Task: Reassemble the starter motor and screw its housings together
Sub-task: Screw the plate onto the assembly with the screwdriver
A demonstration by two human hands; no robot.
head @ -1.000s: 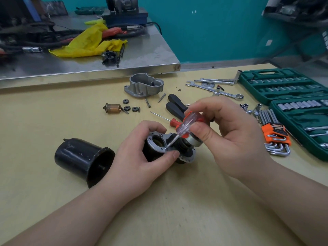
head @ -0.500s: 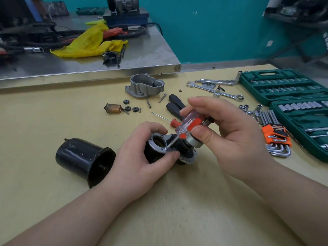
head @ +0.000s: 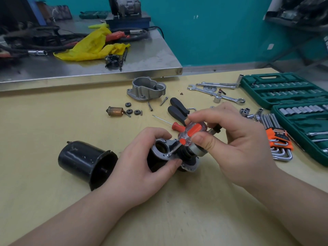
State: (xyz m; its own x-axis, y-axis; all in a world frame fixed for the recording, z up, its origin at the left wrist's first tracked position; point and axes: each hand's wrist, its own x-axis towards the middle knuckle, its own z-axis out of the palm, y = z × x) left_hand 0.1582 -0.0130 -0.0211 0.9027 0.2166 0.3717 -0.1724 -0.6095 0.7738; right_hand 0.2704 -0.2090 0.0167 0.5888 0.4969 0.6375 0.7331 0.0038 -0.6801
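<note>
The left hand [head: 142, 164] grips the motor housing [head: 163, 157] mid-desk [head: 53, 201]; the right hand [head: 236, 144] pinches a stubby screwdriver [head: 188, 135], its tip on a flange screw [head: 168, 154].

I am looking at a mechanic's workshop. My desk [head: 53, 201] is a plain wooden top strewn with loose gears [head: 132, 110], screws [head: 163, 101], spanners [head: 216, 93] and a cast metal housing [head: 146, 89]. Green socket-set cases [head: 284, 89] lie open at the right, hex keys [head: 279, 144] beside them. Behind stands a steel bench [head: 88, 68] with cables [head: 35, 41], a yellow rag [head: 92, 48] and a machine unit [head: 126, 13], against a teal wall [head: 213, 32].
</note>
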